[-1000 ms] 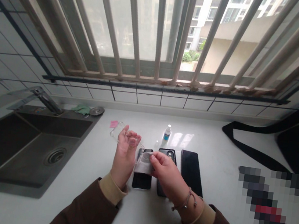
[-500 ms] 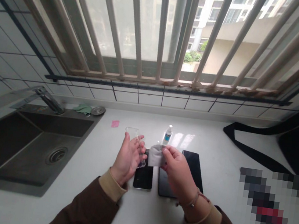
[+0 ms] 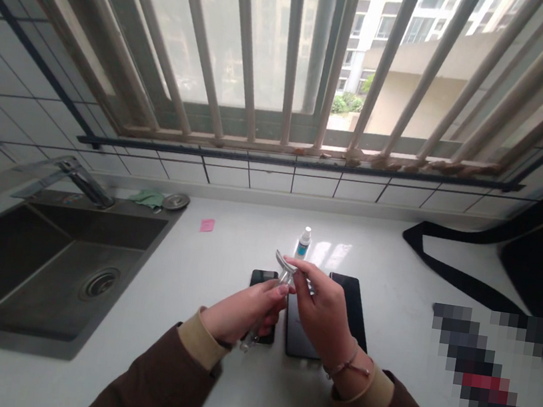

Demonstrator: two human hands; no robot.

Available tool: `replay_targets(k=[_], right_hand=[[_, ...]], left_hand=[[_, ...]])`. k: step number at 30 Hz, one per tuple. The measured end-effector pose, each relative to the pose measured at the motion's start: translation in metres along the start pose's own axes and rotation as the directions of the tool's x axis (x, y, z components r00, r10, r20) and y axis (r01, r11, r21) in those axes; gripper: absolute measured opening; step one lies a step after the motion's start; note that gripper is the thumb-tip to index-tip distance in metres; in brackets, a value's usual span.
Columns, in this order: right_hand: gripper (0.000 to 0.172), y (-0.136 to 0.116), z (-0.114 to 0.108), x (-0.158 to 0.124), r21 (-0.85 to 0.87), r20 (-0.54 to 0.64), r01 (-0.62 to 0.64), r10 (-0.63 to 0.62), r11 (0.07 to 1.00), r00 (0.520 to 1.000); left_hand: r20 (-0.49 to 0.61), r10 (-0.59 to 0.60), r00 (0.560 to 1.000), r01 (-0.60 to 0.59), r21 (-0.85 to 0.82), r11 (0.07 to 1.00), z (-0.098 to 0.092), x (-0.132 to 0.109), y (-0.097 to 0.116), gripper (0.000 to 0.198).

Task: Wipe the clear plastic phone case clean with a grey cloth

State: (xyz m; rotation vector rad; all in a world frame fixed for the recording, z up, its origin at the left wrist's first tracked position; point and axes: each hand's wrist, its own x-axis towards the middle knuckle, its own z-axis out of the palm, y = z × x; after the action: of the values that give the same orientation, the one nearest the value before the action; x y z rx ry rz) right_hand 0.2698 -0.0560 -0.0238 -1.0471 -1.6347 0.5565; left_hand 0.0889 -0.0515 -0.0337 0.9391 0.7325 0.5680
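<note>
L hand (image 3: 247, 308) grips clear phone case (image 3: 267, 304) edge-on; R hand (image 3: 322, 308) pinches grey cloth (image 3: 284, 263) on it, above 3 phones (image 3: 349, 302) on table (image 3: 244, 253).

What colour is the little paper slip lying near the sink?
Pink; the paper slip shows best in the head view.

No readable text or labels anywhere
</note>
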Motion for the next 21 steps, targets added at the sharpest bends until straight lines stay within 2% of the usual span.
replay_targets(k=[3, 6, 9, 12, 14, 16, 19, 21], right_hand=[[0.03, 0.003, -0.001, 0.001, -0.059, 0.015, 0.166, -0.165, 0.984, 0.986], [0.031, 0.006, -0.001, 0.002, -0.136, 0.021, 0.259, -0.259, 0.956, 0.966], [0.031, 0.008, 0.0, 0.002, -0.16, 0.03, 0.299, -0.298, 0.941, 0.954], [0.032, 0.009, 0.004, 0.0, -0.112, 0.104, 0.342, -0.331, 0.933, 0.938], [0.032, 0.008, 0.008, -0.003, -0.052, 0.152, 0.352, -0.341, 0.935, 0.928], [0.031, 0.006, 0.012, -0.006, 0.018, 0.193, 0.334, -0.331, 0.942, 0.923], [0.029, 0.0, 0.016, -0.012, 0.129, 0.26, 0.273, -0.298, 0.953, 0.918], [0.028, -0.004, 0.017, -0.014, 0.175, 0.309, 0.187, -0.234, 0.967, 0.922]], left_hand=[[-0.012, 0.011, 1.0, -0.011, -0.021, 1.0, -0.001, 0.001, 0.004, 0.057], [-0.096, 0.078, 0.992, -0.083, -0.051, 0.995, -0.002, 0.002, 0.004, 0.056], [-0.191, 0.152, 0.97, -0.185, -0.17, 0.968, -0.003, 0.006, 0.004, 0.044], [-0.291, 0.201, 0.935, -0.3, -0.35, 0.887, -0.006, 0.01, 0.007, 0.024], [-0.394, 0.204, 0.896, -0.379, -0.441, 0.814, -0.008, 0.014, 0.012, 0.012], [-0.535, 0.155, 0.831, -0.455, -0.491, 0.743, -0.01, 0.016, 0.018, 0.005], [-0.69, 0.056, 0.721, -0.544, -0.515, 0.662, -0.015, 0.015, 0.028, 0.012], [-0.72, 0.05, 0.692, -0.58, -0.512, 0.634, -0.018, 0.012, 0.033, 0.013]])
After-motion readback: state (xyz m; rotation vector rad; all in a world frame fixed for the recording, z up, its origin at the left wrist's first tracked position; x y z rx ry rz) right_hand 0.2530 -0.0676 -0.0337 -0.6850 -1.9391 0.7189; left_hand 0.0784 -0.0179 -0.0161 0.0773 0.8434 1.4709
